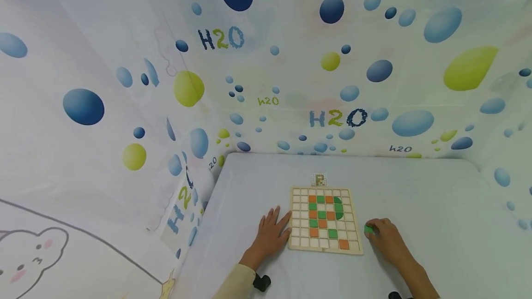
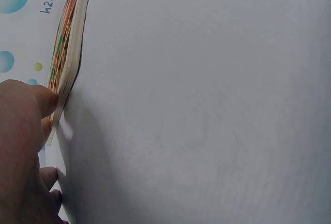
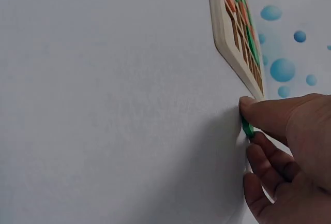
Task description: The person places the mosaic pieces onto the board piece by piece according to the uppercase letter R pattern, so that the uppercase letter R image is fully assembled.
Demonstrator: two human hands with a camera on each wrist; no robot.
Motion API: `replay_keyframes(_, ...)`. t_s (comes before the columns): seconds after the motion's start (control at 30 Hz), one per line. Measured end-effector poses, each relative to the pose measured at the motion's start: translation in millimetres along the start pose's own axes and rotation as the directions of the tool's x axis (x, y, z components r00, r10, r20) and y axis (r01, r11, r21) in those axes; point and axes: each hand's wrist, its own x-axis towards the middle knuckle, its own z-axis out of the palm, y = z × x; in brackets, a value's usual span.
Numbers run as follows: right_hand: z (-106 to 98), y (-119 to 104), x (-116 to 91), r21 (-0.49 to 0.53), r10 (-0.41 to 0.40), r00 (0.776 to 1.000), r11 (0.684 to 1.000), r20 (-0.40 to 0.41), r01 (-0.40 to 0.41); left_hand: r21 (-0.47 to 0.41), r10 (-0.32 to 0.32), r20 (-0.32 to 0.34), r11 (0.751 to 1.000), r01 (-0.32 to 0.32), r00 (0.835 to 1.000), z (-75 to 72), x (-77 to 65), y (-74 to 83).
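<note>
A square wooden grid board (image 1: 305,242) lies on the table, with orange and green tiles set in some of its cells in the shape of a letter P or R. My left hand (image 1: 271,234) rests with spread fingers at the board's left edge, its thumb touching the rim in the left wrist view. To the right of the board, my right hand (image 1: 387,240) pinches a small green tile (image 3: 247,127) between thumb and fingers, close to the tabletop. Most of that tile is hidden by the fingers, so its exact shape cannot be told.
Just behind the board lies a small pattern card (image 1: 319,179) bearing a letter design. The white table (image 1: 249,174) meets a printed curtain (image 1: 291,73) at the back and left. A dark strap piece (image 1: 262,283) sits at the left wrist.
</note>
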Motion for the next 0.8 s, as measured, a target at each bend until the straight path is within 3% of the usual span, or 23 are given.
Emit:
replay_keyframes(0.2, 0, 1, 7, 0.04, -0.047, 0.999, 0.998, -0.008, 0.047, 0.026, -0.03, 0.024, 0.999, 0.029, 0.999, -1.7, 1.7, 1.5)
replay_keyframes(0.6, 2, 7, 37, 0.085, -0.029, 0.998, 0.996, -0.05, 0.034, 0.03, -0.043, 0.036, 0.999, 0.041, 0.998, -3.8, 3.2, 1.9)
replay_keyframes(0.8, 12, -15, 38, 0.141, 0.017, 0.999, 0.99, -0.044, -0.011, 0.032, -0.052, 0.038, 0.998, 0.05, 0.998, 1.7, 2.4, -0.7)
